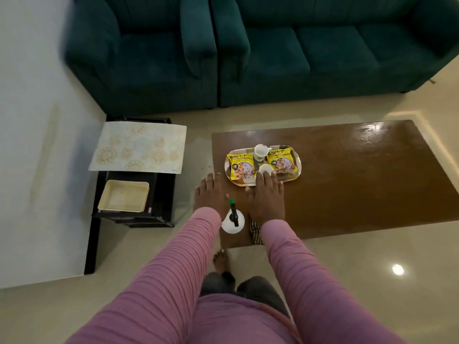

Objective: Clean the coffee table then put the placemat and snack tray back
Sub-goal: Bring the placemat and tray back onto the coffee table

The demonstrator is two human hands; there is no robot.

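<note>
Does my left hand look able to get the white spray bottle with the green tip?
Probably yes. The white spray bottle with the green tip stands on the brown coffee table just beside the left hand, which is open and holds nothing; nothing lies between them.

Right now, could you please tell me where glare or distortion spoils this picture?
Head view: glare whitens the far right corner of the table; head view: a bright round reflection sits on the floor; head view: wide-angle bending curves the sofa and the edge of the wall; head view: the light is dim and soft, with no hard shadows.
</note>
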